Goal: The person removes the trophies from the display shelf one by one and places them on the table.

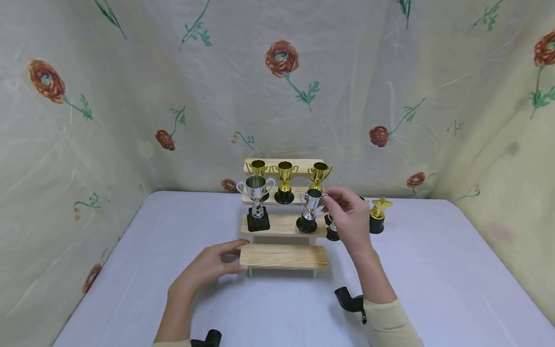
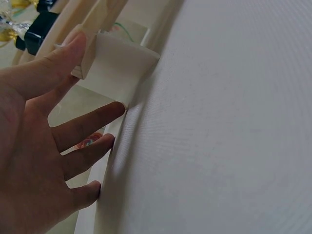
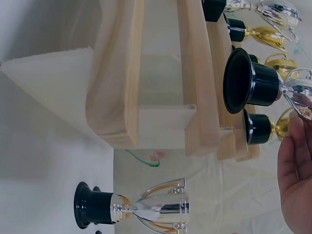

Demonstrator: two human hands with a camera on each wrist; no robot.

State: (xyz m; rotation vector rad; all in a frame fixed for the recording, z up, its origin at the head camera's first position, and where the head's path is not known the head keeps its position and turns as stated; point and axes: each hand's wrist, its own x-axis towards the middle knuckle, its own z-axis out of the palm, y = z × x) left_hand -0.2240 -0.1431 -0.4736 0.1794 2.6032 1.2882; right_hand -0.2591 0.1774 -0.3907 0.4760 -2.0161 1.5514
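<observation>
A stepped wooden stand holds several trophies. My left hand grips the left end of its lowest step between thumb and forefinger; in the left wrist view the other fingers are spread near the table. My right hand pinches a handle of a small silver trophy cup over the right part of the second step. In the right wrist view, the underside of this cup's black base shows, clear of the step. A larger silver trophy stands on the second step's left.
Gold trophy cups, including a middle one, stand on the step behind. Right of the stand, another silver trophy stands on the table, partly hidden by my right hand in the head view. Farther right is a gold star trophy. A flowered curtain hangs behind.
</observation>
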